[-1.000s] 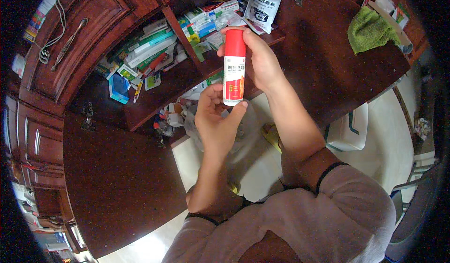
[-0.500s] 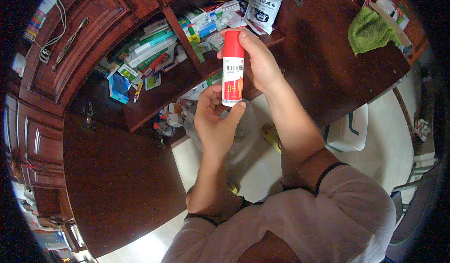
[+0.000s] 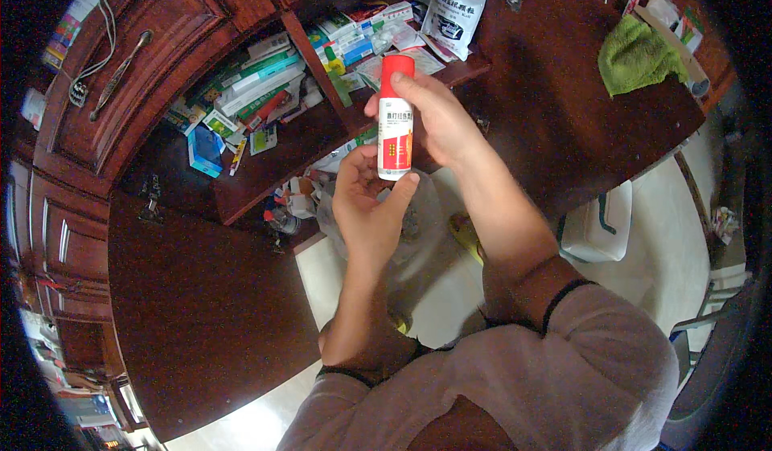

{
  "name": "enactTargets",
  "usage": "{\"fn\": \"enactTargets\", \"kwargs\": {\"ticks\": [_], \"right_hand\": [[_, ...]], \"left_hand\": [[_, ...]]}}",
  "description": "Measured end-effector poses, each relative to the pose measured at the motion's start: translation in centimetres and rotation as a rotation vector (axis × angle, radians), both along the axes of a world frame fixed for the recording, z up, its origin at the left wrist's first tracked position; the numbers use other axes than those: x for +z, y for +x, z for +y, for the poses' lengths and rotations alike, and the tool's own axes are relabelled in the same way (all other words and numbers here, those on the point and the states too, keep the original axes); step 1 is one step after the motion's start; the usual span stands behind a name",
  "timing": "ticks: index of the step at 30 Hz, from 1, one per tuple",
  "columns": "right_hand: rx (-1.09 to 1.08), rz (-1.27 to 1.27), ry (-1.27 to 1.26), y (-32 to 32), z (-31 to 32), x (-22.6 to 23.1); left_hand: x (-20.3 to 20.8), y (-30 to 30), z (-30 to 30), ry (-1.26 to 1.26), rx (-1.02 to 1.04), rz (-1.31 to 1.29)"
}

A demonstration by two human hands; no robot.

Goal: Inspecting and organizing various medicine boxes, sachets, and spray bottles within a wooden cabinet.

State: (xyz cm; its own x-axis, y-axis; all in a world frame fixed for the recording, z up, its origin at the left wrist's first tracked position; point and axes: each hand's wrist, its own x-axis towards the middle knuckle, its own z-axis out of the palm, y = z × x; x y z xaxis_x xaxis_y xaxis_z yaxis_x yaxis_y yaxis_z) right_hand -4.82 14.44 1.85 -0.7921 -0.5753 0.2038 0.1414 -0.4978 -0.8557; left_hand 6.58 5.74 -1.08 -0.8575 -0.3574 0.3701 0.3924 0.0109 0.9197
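Note:
Upright between my two hands is a slim spray bottle [image 3: 395, 129] with a red cap and a white and red label, its printed side toward me. My left hand [image 3: 369, 202] grips it at the base, thumb near the bottom edge and fingers behind. Higher up, my right hand [image 3: 430, 109] is closed around the upper part, its thumb lying against the lower cap and its fingers mostly hidden behind the bottle. The bottle is held in front of an open cabinet shelf [image 3: 277, 179].
Medicine boxes [image 3: 261, 81] crowd the shelf, with a white pouch [image 3: 453, 18] at its right end. A green towel [image 3: 638, 54] lies at the far right of the dark wood. Below are a plastic bag [image 3: 426, 210] and a white bin [image 3: 597, 224]; two open cabinet doors [image 3: 213, 306] flank the shelf.
The bottle has shifted slightly left and turned a little, and my right hand has slid lower on it, uncovering more of the red cap. My left hand stays almost still.

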Motion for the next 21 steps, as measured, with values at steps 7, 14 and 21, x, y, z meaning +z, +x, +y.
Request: {"fn": "enactTargets", "kwargs": {"ticks": [7,14,21], "right_hand": [[-0.238,0.541,0.277,2.4,-2.7,-0.8],[-0.06,0.943,0.612,6.6,-5.0,-1.0],[-0.193,0.863,0.694,8.2,-6.6,-2.3]], "left_hand": [[-0.4,0.3,-5.3,0.092,-0.06,-0.038],[1.7,2.0,-8.0,0.269,-0.212,0.097],[0.7,1.6,-7.2,0.326,0.051,0.158]]}}
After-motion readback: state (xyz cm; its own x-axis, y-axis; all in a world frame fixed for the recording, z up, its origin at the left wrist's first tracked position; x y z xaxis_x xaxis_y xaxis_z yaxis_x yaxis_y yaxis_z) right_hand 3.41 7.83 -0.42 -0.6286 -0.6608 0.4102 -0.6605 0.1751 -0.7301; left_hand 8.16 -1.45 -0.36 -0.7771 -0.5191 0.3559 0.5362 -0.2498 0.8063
